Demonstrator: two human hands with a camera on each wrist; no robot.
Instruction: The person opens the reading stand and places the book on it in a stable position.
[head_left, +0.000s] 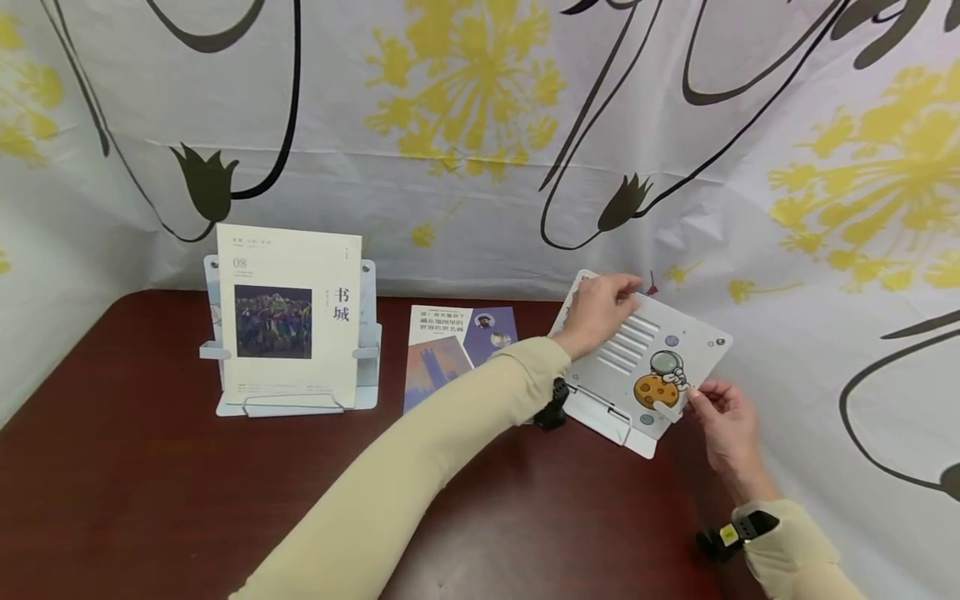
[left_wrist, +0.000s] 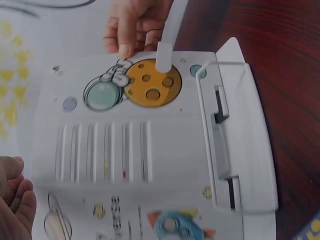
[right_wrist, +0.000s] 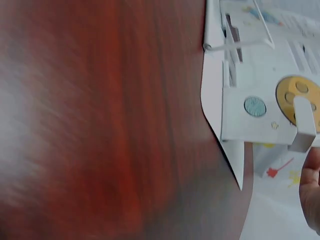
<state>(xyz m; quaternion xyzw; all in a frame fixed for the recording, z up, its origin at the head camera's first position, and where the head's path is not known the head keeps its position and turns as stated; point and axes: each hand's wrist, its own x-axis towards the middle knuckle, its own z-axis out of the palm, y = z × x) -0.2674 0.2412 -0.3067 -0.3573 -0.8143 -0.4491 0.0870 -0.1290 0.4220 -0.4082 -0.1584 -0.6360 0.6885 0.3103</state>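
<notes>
A white book stand (head_left: 637,342) with an astronaut and an orange moon printed on it stands tilted at the right of the table, with no book on it. My right hand (head_left: 729,425) pinches its right edge; the thumb lies at the front by the astronaut, beside the white side clip (left_wrist: 164,57). At the stand's top edge is my left hand (head_left: 597,312), fingers loosely bent, fingertips close by the edge in the left wrist view. A wire page holder (left_wrist: 206,135) spans the stand's lower ledge.
At the left, a pale blue stand (head_left: 369,342) holds an upright cream book (head_left: 333,358). A purple and orange book (head_left: 435,367) lies in the middle, partly behind my left sleeve. A patterned white cloth (head_left: 480,217) hangs behind the dark red table (head_left: 150,483).
</notes>
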